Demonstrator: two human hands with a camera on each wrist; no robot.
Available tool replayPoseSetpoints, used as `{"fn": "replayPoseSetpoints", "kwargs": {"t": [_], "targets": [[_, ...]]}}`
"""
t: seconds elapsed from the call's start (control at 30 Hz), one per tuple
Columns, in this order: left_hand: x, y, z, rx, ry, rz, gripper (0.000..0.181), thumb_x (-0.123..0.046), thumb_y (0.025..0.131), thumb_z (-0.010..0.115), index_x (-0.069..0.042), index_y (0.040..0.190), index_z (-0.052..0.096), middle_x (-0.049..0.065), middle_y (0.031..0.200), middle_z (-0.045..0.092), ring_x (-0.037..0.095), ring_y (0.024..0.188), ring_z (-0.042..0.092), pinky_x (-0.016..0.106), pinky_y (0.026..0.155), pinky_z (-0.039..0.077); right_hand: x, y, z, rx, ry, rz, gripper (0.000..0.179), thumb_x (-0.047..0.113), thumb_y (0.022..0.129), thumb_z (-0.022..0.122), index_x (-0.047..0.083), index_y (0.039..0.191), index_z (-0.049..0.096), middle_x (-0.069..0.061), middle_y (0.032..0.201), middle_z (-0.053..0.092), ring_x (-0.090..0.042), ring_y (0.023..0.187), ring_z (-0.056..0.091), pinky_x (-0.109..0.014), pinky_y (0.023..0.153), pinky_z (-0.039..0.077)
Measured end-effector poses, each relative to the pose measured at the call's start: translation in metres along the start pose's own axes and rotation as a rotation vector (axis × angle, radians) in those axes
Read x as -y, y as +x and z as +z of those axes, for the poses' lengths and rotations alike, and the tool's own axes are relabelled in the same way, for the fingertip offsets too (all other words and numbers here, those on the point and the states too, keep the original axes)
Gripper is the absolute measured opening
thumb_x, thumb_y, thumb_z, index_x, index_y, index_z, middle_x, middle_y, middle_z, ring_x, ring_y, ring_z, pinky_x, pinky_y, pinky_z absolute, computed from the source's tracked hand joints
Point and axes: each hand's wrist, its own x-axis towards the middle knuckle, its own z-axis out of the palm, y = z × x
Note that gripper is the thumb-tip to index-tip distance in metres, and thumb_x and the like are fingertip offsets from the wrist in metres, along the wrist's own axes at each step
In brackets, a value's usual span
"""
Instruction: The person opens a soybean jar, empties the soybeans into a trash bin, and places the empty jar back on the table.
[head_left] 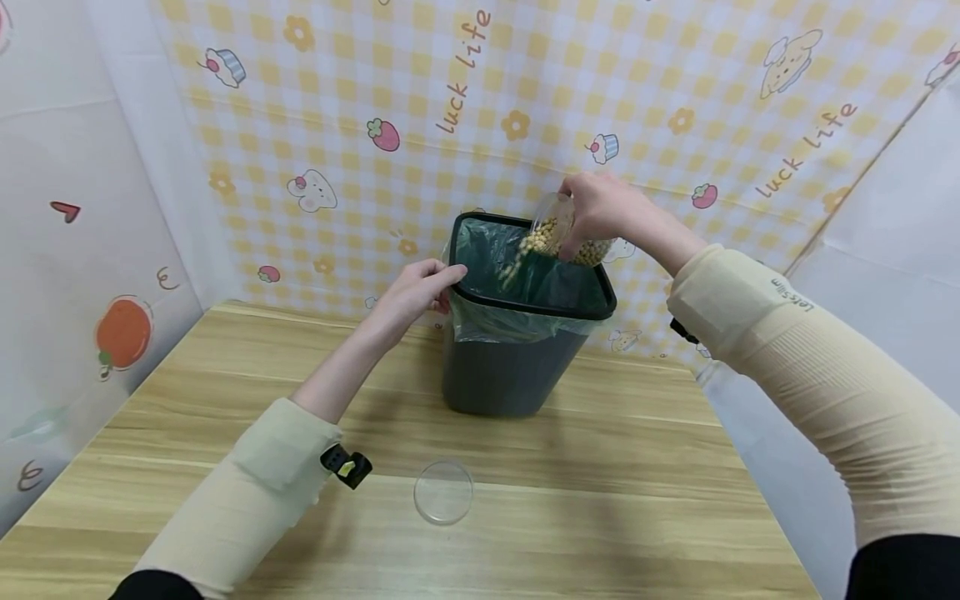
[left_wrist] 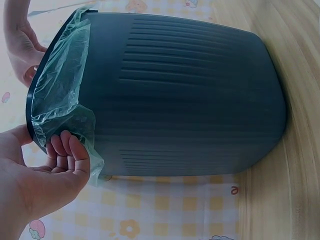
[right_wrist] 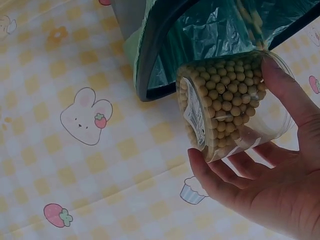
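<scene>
My right hand [head_left: 606,208] grips a clear jar [right_wrist: 235,100] of round, pale soybeans [right_wrist: 227,92], tipped on its side over the bin's opening. A stream of the beans [head_left: 512,271] falls from its mouth into the grey trash bin [head_left: 502,367]. A green plastic bag [head_left: 480,246] lines the bin and folds over its black rim [head_left: 525,309]. With thumb on top and fingers curled beneath, my left hand [head_left: 417,292] pinches the rim at the near left corner, over the bag's edge. In the right wrist view, a printed label [right_wrist: 196,112] covers the jar's base.
A clear round lid [head_left: 443,492] lies on the wooden table [head_left: 600,500] in front of the bin. Behind the bin hangs a yellow checked cloth [head_left: 337,133] with cartoon prints. White sheets [head_left: 67,183] stand at both sides.
</scene>
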Motion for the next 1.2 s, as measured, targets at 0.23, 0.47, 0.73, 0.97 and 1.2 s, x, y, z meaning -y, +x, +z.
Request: {"fn": "replayPoseSetpoints", "kwargs": {"t": [0.23,0.47,0.73,0.97,1.2], "targets": [[-0.0005,-0.0003,0.0001,-0.001,0.004,-0.002,0.031,-0.040,0.103,0.058,-0.010,0.098,0.057,0.000,0.082,0.053,0.023,0.083,0.061,0.033,0.085,0.054,-0.0019,-0.0008,0.0004,0.006,0.022,-0.003,0.088,0.030,0.072,0.091,0.001,0.144,0.051,-0.020,0.130,0.061,-0.033,0.103,0.059,-0.047,0.082,0.055],[-0.0007,0.0001,0.0008,-0.004,0.010,-0.004,0.031,-0.040,0.103,0.058,-0.009,0.098,0.057,0.000,0.082,0.053,0.021,0.082,0.060,0.032,0.084,0.054,-0.0041,-0.0025,-0.0001,0.007,0.028,0.004,0.092,0.027,0.073,0.091,-0.001,0.148,0.046,-0.024,0.140,0.056,-0.038,0.114,0.058,-0.053,0.095,0.053],[-0.0008,-0.0010,0.0026,-0.017,-0.007,0.015,0.032,-0.039,0.103,0.059,-0.009,0.093,0.056,0.000,0.079,0.052,0.020,0.080,0.059,0.031,0.080,0.054,-0.0050,-0.0046,0.0006,-0.007,0.021,-0.004,0.088,0.026,0.072,0.091,-0.001,0.145,0.049,-0.022,0.134,0.059,-0.036,0.108,0.058,-0.051,0.089,0.054],[0.0005,-0.0011,0.0026,-0.027,-0.010,0.018,0.032,-0.039,0.103,0.059,-0.010,0.092,0.055,-0.001,0.077,0.051,0.019,0.078,0.059,0.031,0.079,0.054,-0.0053,-0.0047,0.0005,-0.013,0.019,-0.006,0.089,0.026,0.073,0.091,0.000,0.147,0.048,-0.024,0.142,0.055,-0.039,0.116,0.057,-0.055,0.097,0.053],[0.0015,-0.0005,0.0026,-0.027,-0.014,0.021,0.032,-0.039,0.103,0.059,-0.009,0.091,0.055,-0.001,0.076,0.051,0.017,0.077,0.058,0.029,0.079,0.054,-0.0055,-0.0048,0.0008,-0.021,0.016,-0.008,0.089,0.026,0.072,0.091,0.000,0.146,0.049,-0.024,0.141,0.055,-0.038,0.115,0.056,-0.054,0.096,0.052]]}}
